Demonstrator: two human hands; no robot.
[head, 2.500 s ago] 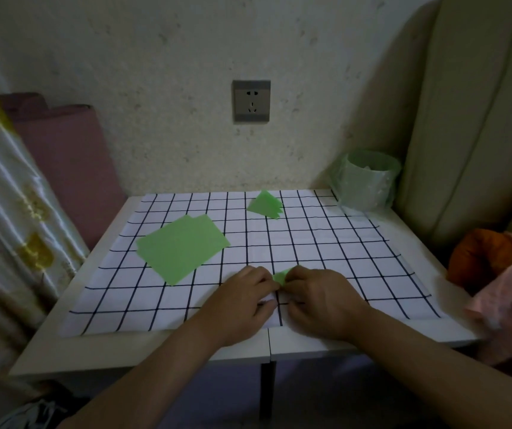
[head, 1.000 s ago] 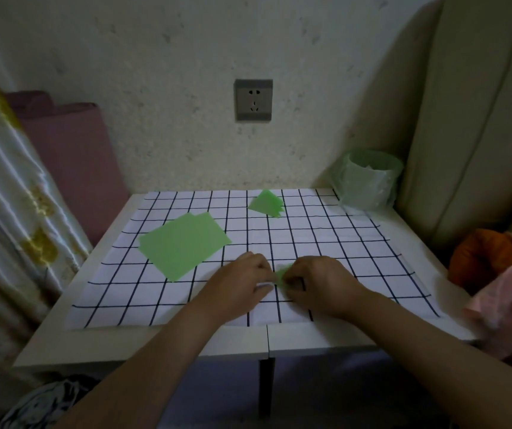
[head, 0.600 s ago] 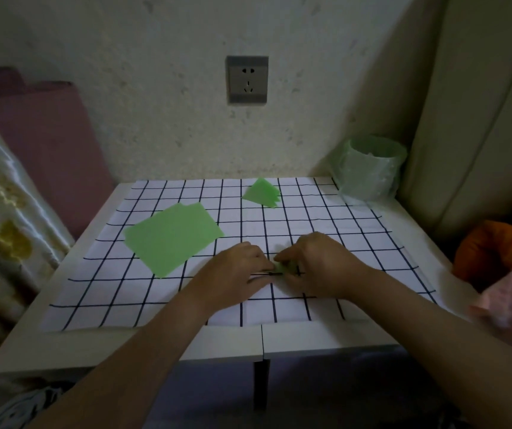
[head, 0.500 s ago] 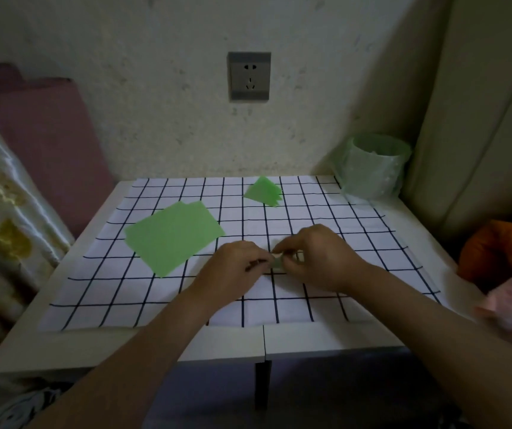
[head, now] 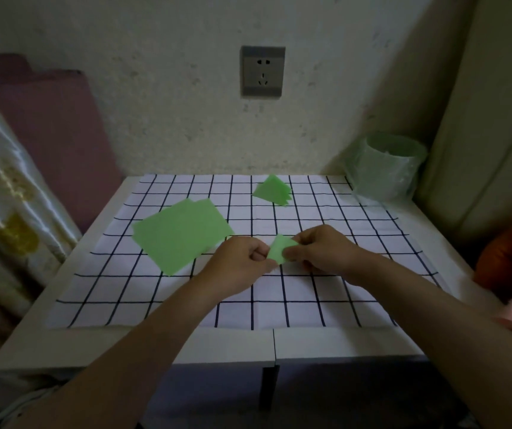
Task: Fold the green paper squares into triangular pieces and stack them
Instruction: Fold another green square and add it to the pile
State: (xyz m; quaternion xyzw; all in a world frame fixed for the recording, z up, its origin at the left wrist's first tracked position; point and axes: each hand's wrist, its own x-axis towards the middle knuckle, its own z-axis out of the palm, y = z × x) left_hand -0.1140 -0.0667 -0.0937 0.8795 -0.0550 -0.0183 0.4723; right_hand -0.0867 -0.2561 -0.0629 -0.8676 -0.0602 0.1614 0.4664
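A small folded green paper piece point(head: 279, 251) is held just above the checkered mat point(head: 326, 292) between both hands. My left hand point(head: 242, 264) pinches its left edge with curled fingers. My right hand point(head: 319, 252) pinches its right side. A pile of flat green paper squares point(head: 180, 235) lies on the mat to the left of my hands. A stack of folded green triangles point(head: 271, 191) sits near the mat's far edge, in the middle.
A green plastic bin point(head: 387, 168) lined with a bag stands at the table's far right corner. A wall with a socket point(head: 262, 71) is behind. A curtain hangs at the left, and cushions and orange and pink cloth lie at the right.
Both hands pressed the green piece down on the mat earlier. They have since lifted it slightly, and more of the paper shows between the fingers.
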